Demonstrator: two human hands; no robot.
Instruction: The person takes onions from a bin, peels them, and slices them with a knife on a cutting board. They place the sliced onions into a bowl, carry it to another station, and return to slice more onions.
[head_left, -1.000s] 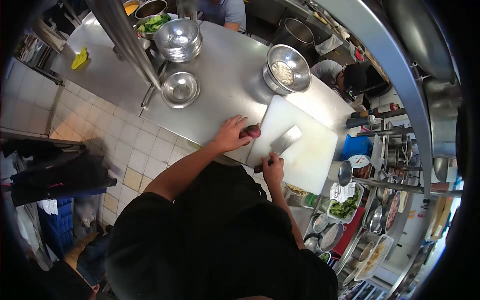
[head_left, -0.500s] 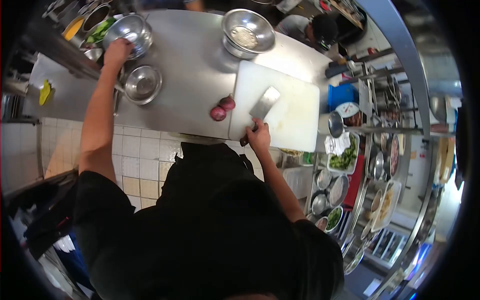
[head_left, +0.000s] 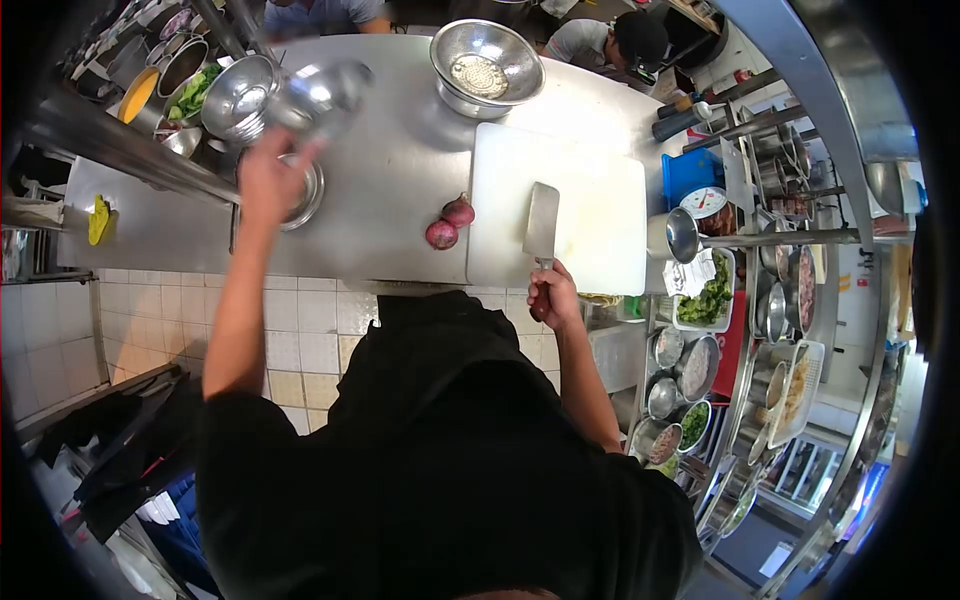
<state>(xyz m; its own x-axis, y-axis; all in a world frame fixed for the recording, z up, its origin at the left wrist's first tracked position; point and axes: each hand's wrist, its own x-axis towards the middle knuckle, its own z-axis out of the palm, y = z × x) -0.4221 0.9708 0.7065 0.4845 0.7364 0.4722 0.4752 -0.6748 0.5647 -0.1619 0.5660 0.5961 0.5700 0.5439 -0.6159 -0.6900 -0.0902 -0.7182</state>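
Observation:
My left hand (head_left: 273,180), blurred, grips the near edge of a metal bowl (head_left: 320,98) raised over the counter's left part. Beneath the hand, a small metal bowl (head_left: 303,192) is partly hidden. My right hand (head_left: 555,292) is closed round the dark handle of a cleaver (head_left: 542,218), whose wide blade lies over the white cutting board (head_left: 610,200). Two red onions, one (head_left: 458,211) behind the other (head_left: 441,235), touch each other just left of the board. Behind the board, a perforated metal bowl (head_left: 478,72) rests on another bowl.
Another metal bowl (head_left: 238,95) stands at the back left, beside greens (head_left: 195,90). A metal post (head_left: 130,140) crosses the counter's left side, near a yellow-green item (head_left: 98,220). Two people are across the counter. Food containers (head_left: 705,300) line the right shelves.
My left hand has moved right with a bowl lifted in it, uncovering another bowl behind. My right hand has shifted right and nearer me, and the cleaver has turned more upright in view.

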